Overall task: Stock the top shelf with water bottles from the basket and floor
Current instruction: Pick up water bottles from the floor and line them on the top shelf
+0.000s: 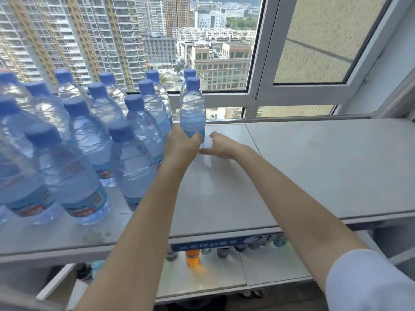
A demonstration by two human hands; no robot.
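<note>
Several clear water bottles with blue caps (89,135) stand in rows on the left half of the grey top shelf (314,167). One more water bottle (192,108) stands upright at the right end of the rows, with another right behind it. My left hand (182,144) is wrapped around the base of this bottle. My right hand (221,143) hovers just right of it, fingers spread, holding nothing. The basket and the floor bottles are out of view.
A large window (253,95) runs along the back of the shelf. A lower shelf (224,272) holds an orange drink bottle (192,258) and several dark-capped bottles under a blue price strip. A white wall stands at the far right.
</note>
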